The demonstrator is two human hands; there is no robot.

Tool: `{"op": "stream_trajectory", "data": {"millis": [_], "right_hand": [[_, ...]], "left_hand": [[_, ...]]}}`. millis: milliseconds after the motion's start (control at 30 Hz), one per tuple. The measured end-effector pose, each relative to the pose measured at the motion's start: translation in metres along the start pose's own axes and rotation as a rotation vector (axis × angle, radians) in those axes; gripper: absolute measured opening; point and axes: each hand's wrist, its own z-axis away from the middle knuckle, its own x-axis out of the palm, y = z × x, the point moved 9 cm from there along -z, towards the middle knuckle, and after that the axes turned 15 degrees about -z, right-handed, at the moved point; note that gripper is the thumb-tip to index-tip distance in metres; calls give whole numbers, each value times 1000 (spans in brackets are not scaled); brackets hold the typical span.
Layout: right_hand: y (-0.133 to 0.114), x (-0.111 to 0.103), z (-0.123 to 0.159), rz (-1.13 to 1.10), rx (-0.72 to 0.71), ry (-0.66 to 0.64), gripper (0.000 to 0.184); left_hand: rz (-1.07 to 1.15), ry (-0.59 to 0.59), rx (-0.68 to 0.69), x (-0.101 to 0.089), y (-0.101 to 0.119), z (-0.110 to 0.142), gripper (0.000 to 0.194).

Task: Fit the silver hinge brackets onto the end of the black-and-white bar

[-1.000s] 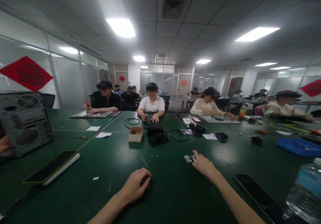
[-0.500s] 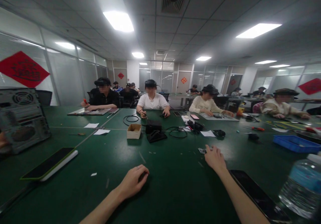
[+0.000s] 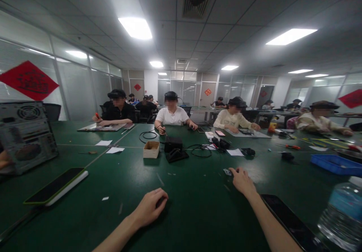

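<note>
My left hand [image 3: 150, 207] rests on the green table with its fingers curled in and pressed together. Between thumb and fingers is a dark gap, and no object shows in it. To the right, my right hand [image 3: 243, 181] reaches forward over the table, fingers extended and slightly bent. Its index fingertip is at the edge of a small silvery flat piece [image 3: 227, 172], which lies on the table; I cannot tell whether they touch. Beside my right forearm lies a black phone [image 3: 288, 216].
A water bottle [image 3: 343, 210] and blue tray [image 3: 333, 164] are at right. Ahead stand a small cardboard box [image 3: 151, 150] and a black device [image 3: 173, 145] with cables. A computer case [image 3: 28, 135] and green-edged phone [image 3: 56, 184] are at left. Several people sit across the table.
My right hand has shifted slightly right, so its fingers uncover more of the small silvery piece. My left hand stays nearly in place. The whole view has tipped up slightly.
</note>
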Motion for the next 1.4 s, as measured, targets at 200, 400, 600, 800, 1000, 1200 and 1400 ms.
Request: {"op": "stream_trajectory", "data": {"millis": [200,400,600,800,1000,1200,1400], "right_hand": [[-2,-1,1,20,0,12,56],[-4,0,1,22,-22,-17,54],[-3,2,0,37,-32,-44,59],[-6,1,1,41,-42,-42,55],[-7,2,2,57,-36,-60,57],[-5,1,0,37,-43,-16,63],[-5,2,0,11,-44,-37,59]], "left_hand": [[-4,20,16,1,0,0,18],[-9,11,20,3,-1,-1,17],[-11,-14,20,4,0,-1,17],[0,-15,27,3,1,0,16],[-9,-4,36,3,1,0,17],[-10,-14,22,6,0,-1,18],[2,-15,37,6,-1,1,19]]}}
